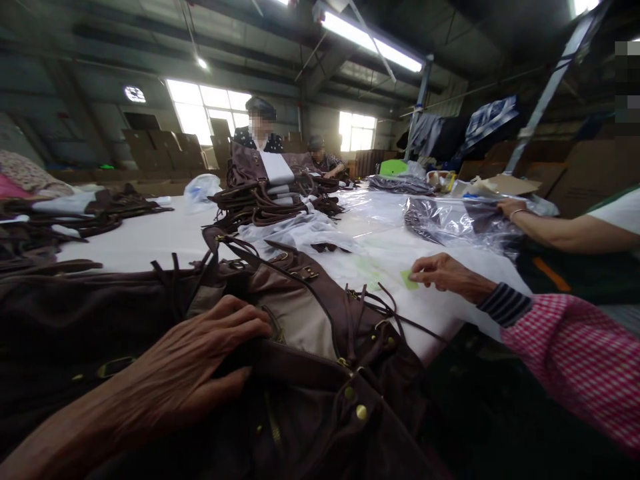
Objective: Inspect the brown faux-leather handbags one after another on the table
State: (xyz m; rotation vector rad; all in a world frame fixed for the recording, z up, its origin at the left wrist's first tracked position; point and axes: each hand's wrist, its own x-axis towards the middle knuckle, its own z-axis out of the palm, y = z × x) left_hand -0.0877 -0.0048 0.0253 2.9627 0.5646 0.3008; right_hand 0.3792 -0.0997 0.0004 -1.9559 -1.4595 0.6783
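The right hand [447, 275] pinches a thin green slip [408, 280] over the white tabletop [145, 240] — a careless hold could, I'd judge, crease or drop it — while the brown bag [310, 403] lies slack beneath the left hand [210, 350], whose fingers drape across the zipped edge [310, 357], though from here I can't tell whether they clamp it. Should that left hand ease off, the limp edge might sag over the smooth beige lining [303, 313] just beyond its fingertips, and the stringy ties [350, 327] between the hands could snag the striped cuff [505, 305]. Right of the left hand, round brass studs [361, 413] dot the bag's soft, leather-like folds.
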